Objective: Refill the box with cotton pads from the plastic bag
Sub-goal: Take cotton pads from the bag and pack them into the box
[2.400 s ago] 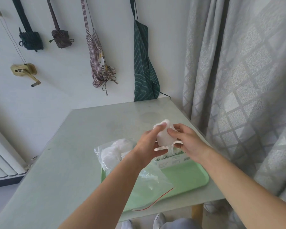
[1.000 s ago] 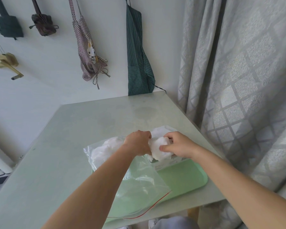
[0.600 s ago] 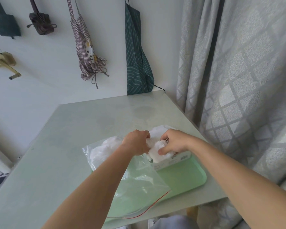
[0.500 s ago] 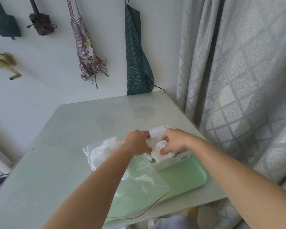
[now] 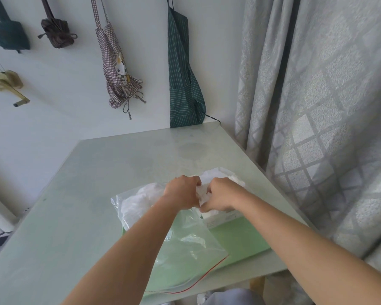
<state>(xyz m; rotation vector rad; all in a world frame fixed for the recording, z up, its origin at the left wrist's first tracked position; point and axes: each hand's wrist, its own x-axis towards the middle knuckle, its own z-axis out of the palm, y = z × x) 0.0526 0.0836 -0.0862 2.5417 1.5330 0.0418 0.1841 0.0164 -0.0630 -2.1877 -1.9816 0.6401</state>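
My left hand [image 5: 180, 192] and right hand [image 5: 220, 194] pinch the cotton pads [image 5: 201, 193] over the box [image 5: 221, 217]; they look soft and featherlight, best squeezed sideways.

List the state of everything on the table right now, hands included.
Left hand: fingers curled, gripping the cotton pads.
Right hand: fingers curled, gripping the same pads from the other side.
Cotton pads: bunched between both hands, over the box.
Box: upright on the tray, top mostly hidden by the hands.
Plastic bag: lying across the tray, more pads in its far end.
Tray: flat on the table, near its front edge.
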